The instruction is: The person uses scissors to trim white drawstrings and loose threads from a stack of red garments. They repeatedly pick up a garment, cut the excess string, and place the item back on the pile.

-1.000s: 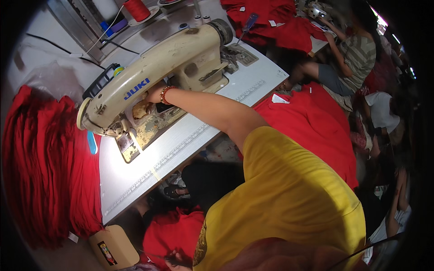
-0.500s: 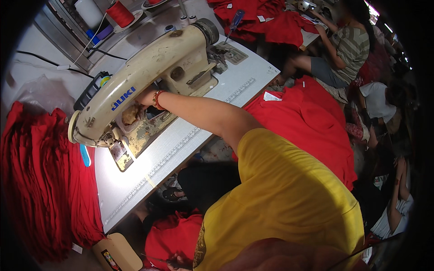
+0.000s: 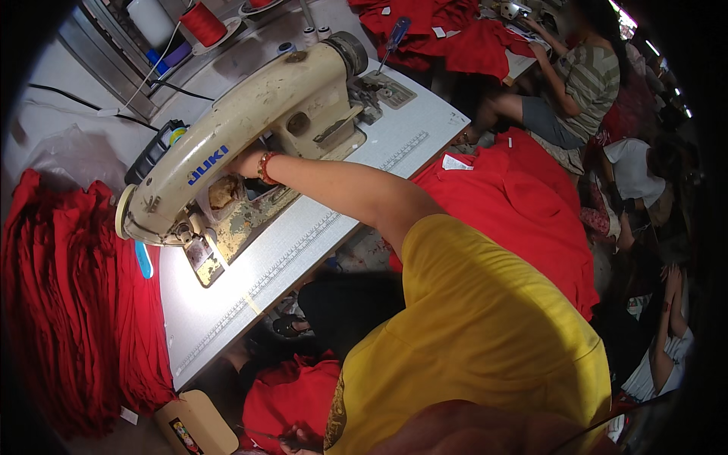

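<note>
My right arm reaches across the white sewing table (image 3: 303, 243) to a cream sewing machine (image 3: 250, 98) with chipped paint. My right hand (image 3: 249, 163), a red beaded bracelet on its wrist, is in the gap under the machine's arm, and its fingers are hidden there. Beside it in the gap sits a brown lump (image 3: 223, 192) in clear plastic. At the lower edge my left hand (image 3: 305, 440) shows only in part, closed on a thin dark tool (image 3: 273, 437) whose kind I cannot make out. Red cloth (image 3: 292, 398) lies right by that hand.
A tall heap of red garments (image 3: 68, 303) borders the table's left. More red garments (image 3: 508, 212) lie to the right. Thread cones (image 3: 203, 24) stand behind the machine, a screwdriver (image 3: 396, 34) at its far end. A cardboard box (image 3: 208, 425) sits below. A seated person (image 3: 584, 87) works nearby.
My right arm and its sleeve have shifted very slightly; the hand stays under the machine's arm. Otherwise hardly anything differs.
</note>
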Tool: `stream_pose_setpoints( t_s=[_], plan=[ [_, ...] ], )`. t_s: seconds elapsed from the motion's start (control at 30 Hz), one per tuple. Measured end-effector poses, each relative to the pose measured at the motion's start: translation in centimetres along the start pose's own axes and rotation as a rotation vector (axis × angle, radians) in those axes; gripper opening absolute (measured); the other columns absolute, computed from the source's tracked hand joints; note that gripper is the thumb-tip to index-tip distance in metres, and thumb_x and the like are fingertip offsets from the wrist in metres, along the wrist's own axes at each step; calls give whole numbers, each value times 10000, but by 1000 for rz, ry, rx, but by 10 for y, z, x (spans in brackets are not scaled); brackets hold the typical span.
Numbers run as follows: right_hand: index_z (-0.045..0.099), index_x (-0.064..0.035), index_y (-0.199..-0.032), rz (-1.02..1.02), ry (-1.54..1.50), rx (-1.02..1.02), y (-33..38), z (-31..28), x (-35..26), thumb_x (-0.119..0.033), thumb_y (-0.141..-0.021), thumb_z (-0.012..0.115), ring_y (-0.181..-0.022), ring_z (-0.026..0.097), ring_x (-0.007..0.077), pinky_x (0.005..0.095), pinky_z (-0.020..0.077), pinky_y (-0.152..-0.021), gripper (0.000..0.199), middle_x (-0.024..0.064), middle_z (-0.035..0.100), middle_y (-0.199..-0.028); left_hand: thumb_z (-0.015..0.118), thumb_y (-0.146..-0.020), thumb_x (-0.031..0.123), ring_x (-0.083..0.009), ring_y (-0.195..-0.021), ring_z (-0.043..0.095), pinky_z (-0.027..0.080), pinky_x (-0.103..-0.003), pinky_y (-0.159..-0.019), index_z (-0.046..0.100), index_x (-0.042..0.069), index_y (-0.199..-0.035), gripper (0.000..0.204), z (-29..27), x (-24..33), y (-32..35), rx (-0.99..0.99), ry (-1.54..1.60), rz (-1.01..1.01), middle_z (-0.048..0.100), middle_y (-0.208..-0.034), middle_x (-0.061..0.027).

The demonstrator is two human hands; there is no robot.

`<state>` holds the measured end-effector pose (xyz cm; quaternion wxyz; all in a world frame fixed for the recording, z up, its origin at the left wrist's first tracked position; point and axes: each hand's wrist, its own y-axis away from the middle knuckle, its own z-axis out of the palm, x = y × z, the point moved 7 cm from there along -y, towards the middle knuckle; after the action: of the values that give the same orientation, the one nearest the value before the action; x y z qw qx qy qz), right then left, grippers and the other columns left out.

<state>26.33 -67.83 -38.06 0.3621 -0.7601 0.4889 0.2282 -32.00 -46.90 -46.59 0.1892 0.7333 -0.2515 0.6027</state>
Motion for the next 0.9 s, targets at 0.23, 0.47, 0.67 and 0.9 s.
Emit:
stream_pose_setpoints(
  t_s=[0.23, 0.47, 0.67, 0.9],
  plan=[
    [627, -68, -1073, 34, -55, 64, 14, -12, -4, -393, -671, 741, -1060, 567, 276, 350, 428, -926, 530, 154, 621, -1110, 663, -798, -8, -126, -735, 572, 469, -236, -643, 514, 39, -975, 236, -6, -1, 0, -5, -6, -3, 627, -906, -70],
    [620, -64, -1084, 5, 4, 103, 13, -14, -6, -368, -750, 662, -1055, 567, 280, 363, 425, -929, 453, 154, 619, -1111, 661, -799, -9, -130, -745, 577, 474, -241, -655, 515, 37, -974, 233, -10, -2, 2, -10, -3, -4, 627, -899, -69],
    [499, -48, -1263, -116, 103, 23, 8, -1, -29, -373, -928, 396, -1226, 454, 264, 372, 336, -1031, 478, 161, 462, -1350, 659, -801, -10, -134, -754, 581, 479, -245, -665, 515, 36, -973, 229, -29, -2, 12, 23, 6, -20, 627, -893, -69],
    [498, -38, -1215, 232, -947, -16, 41, -18, -4, -84, -732, 756, -1093, 546, 195, 315, 459, -889, 549, 106, 563, -1201, 642, -804, -32, -129, -773, 575, 481, -246, -654, 518, 39, -935, 194, -43, 2, 20, -38, 2, -178, 627, -890, -67]
  ],
)
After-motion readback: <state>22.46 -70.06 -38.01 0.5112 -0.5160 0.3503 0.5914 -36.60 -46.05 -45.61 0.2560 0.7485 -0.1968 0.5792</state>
